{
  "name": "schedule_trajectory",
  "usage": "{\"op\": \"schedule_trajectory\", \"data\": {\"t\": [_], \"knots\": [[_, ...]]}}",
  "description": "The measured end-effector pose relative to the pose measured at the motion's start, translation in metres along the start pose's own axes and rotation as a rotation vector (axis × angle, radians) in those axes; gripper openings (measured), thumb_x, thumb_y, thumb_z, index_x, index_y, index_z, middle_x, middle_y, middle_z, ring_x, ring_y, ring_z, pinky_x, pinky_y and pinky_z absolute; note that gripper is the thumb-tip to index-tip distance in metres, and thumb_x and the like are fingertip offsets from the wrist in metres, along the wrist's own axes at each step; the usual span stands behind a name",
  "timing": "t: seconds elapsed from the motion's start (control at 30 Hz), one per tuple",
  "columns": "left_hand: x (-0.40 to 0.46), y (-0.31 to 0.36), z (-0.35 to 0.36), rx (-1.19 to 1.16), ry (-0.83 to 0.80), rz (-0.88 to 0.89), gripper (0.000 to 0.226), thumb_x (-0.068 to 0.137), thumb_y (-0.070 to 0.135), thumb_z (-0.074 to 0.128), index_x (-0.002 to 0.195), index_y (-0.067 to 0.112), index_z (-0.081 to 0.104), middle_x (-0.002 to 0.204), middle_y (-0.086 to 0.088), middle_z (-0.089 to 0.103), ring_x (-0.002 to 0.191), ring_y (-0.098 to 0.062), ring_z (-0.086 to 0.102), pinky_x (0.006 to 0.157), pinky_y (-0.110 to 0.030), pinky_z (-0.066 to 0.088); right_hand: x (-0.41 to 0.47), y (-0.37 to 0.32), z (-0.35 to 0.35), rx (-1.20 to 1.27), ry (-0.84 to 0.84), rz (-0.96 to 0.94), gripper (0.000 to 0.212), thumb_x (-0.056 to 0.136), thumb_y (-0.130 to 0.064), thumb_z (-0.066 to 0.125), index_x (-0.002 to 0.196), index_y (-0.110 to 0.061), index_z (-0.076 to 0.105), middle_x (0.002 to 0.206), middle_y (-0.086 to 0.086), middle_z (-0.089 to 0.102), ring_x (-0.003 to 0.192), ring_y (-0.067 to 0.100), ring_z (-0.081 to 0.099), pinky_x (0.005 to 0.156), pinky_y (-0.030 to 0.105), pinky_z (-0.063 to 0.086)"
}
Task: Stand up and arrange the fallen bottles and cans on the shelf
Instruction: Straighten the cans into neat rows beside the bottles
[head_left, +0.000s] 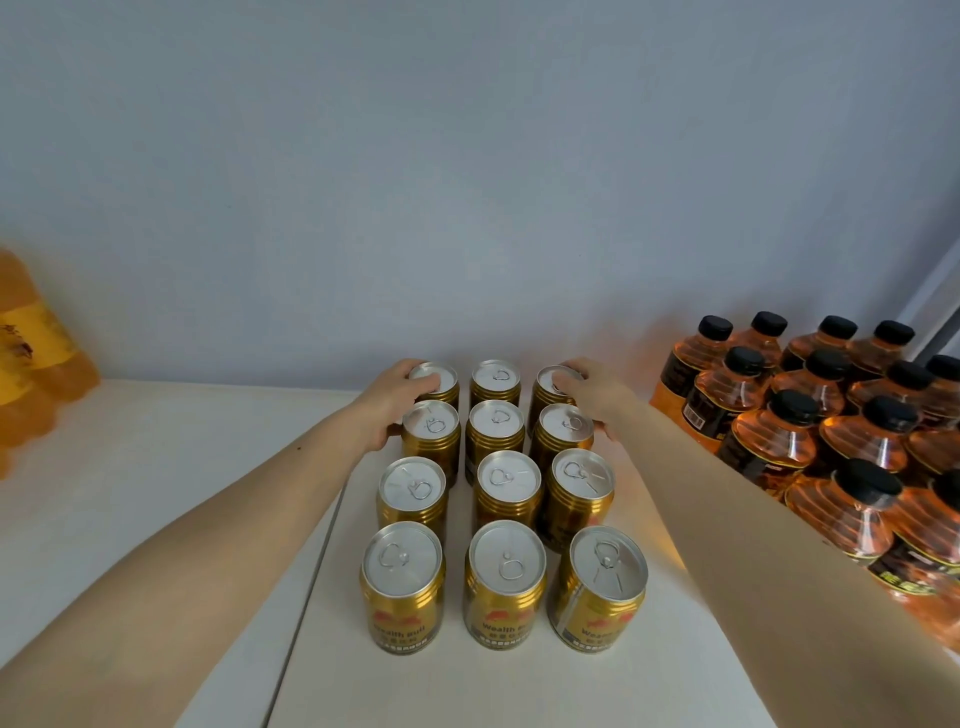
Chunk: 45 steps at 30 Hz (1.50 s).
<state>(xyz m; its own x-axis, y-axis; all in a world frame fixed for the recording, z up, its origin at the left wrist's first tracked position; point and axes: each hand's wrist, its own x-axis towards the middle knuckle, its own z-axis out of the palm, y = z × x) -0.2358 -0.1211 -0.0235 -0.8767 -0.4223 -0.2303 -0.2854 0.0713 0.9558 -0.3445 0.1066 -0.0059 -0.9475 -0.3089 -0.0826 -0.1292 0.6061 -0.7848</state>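
twelve gold cans (503, 506) stand upright on the white shelf (171, 467), 3 across x 4 deep, silver tops w/ pull tabs up, neighbours close or touching. left hand (397, 397) is at the back-left can (435, 382) — fingers curled over its lid and side, grasping it. right hand (592, 395) is at the back-right can (553, 387), fingers wrapped over its rim, thumb side down by the 2nd-row can (563, 434). both forearms run in from the bottom corners, either side of the block. just right of the cans — a tight group of orange bottles (810, 431) w/ black caps, all upright, dark labels. far left edge: blurry orange bottles w/ yellow label (31, 353), can't tell more. pale blue-grey wall (467, 156) behind.
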Motion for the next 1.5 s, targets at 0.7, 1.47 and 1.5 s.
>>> {"op": "schedule_trajectory", "data": {"t": [0.7, 1.47, 1.5], "knots": [[-0.071, -0.029, -0.003, -0.106, -0.095, -0.029, 0.051, 0.085, 0.05, 0.06, 0.13, 0.033, 0.047, 0.106, 0.006, 0.067, 0.088, -0.014, 0.069, 0.06, -0.027, 0.055, -0.052, 0.013, 0.0, -0.121, -0.125, 0.127, 0.05, 0.091, -0.057, 0.048, 0.123, -0.019, 0.049, 0.097, -0.002, 0.06, 0.079, 0.013, 0.057, 0.064, 0.027, 0.043], [-0.132, -0.054, -0.01, -0.162, -0.184, -0.015, 0.039, 0.082, 0.053, 0.056, 0.118, 0.037, 0.057, 0.109, 0.008, 0.07, 0.1, -0.012, 0.066, 0.077, -0.028, 0.052, -0.111, 0.037, -0.011, -0.005, -0.257, 0.197, 0.046, 0.093, -0.06, 0.037, 0.118, -0.025, 0.053, 0.115, -0.002, 0.063, 0.101, 0.018, 0.059, 0.076, 0.03, 0.046], [-0.133, -0.054, -0.009, -0.16, -0.175, -0.013, 0.04, 0.083, 0.053, 0.055, 0.12, 0.037, 0.056, 0.11, 0.007, 0.069, 0.102, -0.013, 0.066, 0.078, -0.029, 0.052, -0.111, 0.037, -0.011, -0.016, -0.255, 0.196, 0.047, 0.093, -0.061, 0.037, 0.119, -0.024, 0.053, 0.115, -0.001, 0.064, 0.099, 0.017, 0.059, 0.074, 0.03, 0.047]]}}
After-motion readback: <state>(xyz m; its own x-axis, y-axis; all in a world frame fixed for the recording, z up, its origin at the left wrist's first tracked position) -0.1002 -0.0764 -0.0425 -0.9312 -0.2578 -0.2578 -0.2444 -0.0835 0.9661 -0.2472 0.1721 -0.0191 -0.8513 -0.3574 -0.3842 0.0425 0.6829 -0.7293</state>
